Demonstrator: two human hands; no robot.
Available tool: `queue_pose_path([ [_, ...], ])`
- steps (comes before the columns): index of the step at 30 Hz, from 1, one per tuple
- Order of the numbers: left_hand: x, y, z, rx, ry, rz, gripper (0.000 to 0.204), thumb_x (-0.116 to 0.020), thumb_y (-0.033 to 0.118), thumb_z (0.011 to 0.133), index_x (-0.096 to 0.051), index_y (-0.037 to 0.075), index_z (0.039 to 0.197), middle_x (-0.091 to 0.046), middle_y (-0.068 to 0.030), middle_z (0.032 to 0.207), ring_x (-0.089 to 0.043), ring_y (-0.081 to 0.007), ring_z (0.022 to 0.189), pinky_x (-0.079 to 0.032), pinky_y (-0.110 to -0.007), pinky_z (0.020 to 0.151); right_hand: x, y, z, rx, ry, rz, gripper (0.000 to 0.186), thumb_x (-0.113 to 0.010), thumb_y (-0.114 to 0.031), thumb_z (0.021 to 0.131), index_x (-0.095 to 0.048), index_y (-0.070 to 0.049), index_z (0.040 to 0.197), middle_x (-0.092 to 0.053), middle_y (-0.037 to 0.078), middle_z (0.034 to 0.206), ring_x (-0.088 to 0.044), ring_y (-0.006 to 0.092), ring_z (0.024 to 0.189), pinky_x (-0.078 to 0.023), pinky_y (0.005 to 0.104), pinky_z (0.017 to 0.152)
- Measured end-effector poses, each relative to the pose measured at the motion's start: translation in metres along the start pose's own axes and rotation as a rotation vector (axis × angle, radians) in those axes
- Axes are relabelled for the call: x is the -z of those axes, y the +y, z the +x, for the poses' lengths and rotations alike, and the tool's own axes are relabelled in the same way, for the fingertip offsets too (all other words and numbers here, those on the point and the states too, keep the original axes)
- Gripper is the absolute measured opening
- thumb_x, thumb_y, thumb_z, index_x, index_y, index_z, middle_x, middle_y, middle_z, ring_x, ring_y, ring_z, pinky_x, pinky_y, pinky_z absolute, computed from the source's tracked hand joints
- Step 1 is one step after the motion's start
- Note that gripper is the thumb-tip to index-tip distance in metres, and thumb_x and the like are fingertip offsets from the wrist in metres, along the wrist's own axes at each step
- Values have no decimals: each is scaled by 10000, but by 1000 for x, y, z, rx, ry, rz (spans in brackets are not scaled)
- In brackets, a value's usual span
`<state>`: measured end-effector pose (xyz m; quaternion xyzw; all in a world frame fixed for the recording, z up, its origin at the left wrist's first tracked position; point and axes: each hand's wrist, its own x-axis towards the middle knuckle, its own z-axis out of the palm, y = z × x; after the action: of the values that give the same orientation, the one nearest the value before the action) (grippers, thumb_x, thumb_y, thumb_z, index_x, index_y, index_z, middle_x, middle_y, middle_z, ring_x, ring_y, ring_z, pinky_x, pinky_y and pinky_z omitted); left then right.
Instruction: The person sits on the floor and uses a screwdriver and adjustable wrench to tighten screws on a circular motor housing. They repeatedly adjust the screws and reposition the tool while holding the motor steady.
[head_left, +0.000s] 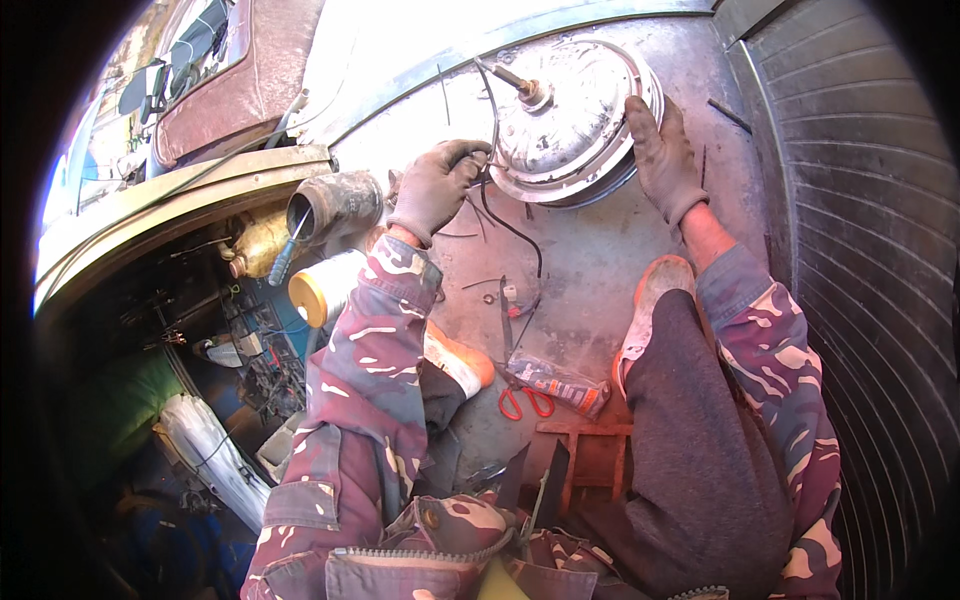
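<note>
A round, silvery hub motor [570,125] lies on the metal floor, its threaded axle pointing up and to the left. A black cable [494,105] runs from the axle past the near-left rim and trails over the floor toward my feet. My left hand [440,188], in a grey work glove, is closed with thumb and fingers pinching the cable beside the motor. On the opposite side my gloved right hand [662,155] grips the motor's outer rim, fingers on top. The underside of the motor is hidden.
Between my shoes lie orange-handled scissors [525,402] and a clear plastic packet [565,385]. To the left stand a metal can [340,205] holding a blue-handled screwdriver [282,262] and a yellow-capped white container [310,295]. A ribbed metal shutter [860,200] borders the right side.
</note>
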<state>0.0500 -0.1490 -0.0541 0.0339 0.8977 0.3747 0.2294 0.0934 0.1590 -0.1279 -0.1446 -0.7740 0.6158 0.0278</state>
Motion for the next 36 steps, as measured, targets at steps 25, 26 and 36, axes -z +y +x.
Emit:
queue_pose_path([
  [25,19,-10,16,-229,-99,138,215,-708,187,1058,-781,87,1233,-776,-102,1096,-783,-241,969,-603,-356,845,7,5,8,-84,-20,-77,861,-576,-681,1066,-493,31,1545,-695,211,1352,-655,281,1285,-483,391,1119],
  [26,20,-9,16,-299,-52,246,213,-709,187,1058,-781,91,1234,-776,-101,1102,-782,-232,970,-602,-351,850,8,6,8,-75,-21,-74,871,-575,-687,1063,-492,34,1545,-693,216,1356,-654,287,1289,-481,391,1122],
  [36,23,-2,25,-409,-98,276,192,-709,161,1050,-770,96,1220,-787,-95,1098,-782,-262,976,-605,-366,860,9,12,13,-56,17,-44,878,-588,-710,1034,-515,28,1504,-735,264,1279,-702,386,1245,-517,440,1082],
])
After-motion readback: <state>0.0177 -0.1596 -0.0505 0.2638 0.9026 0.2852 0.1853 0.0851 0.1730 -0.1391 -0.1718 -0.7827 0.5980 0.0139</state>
